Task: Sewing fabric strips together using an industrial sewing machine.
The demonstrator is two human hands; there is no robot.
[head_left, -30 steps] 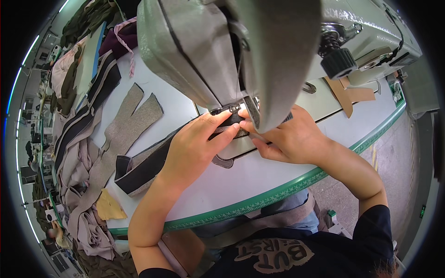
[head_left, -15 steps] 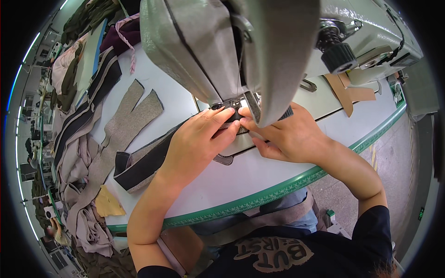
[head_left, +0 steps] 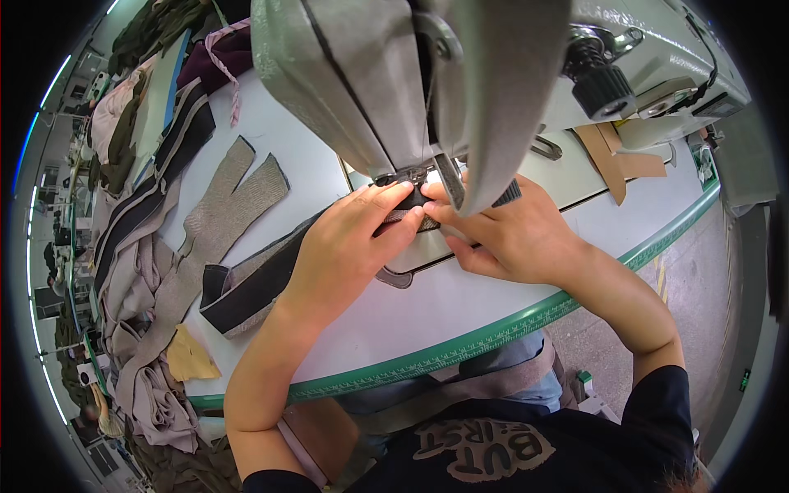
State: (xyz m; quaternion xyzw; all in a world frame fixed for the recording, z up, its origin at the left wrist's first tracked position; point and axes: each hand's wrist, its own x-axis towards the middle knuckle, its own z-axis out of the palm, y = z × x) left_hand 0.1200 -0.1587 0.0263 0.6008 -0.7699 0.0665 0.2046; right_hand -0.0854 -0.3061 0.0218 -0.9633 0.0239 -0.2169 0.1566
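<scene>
A sewing machine (head_left: 353, 90) fills the upper middle, its needle and presser foot just beyond my fingertips. Under them lies a black and grey fabric strip (head_left: 251, 304), which trails to the left beneath my left hand. My left hand (head_left: 345, 246) is closed, thumb and fingers pinching the strip's edge just in front of the presser foot. Close on its right, my right hand (head_left: 518, 234) also pinches the strip, with its thumb tucked below. The machine's front guard arm partly covers the right fingers. What lies right under the needle is hard to make out.
Grey fabric strips (head_left: 238, 189) and a heap of grey cloth (head_left: 152, 394) lie at the left, near a yellow scrap (head_left: 191, 355). A green measuring tape edging (head_left: 460, 349) runs along the table's front. Brown card pieces (head_left: 604, 160) sit at the right.
Both hands stay on the strip with only a very slight shift of the fingers. The picture itself has moved a little; the strips on the left lie as before.
</scene>
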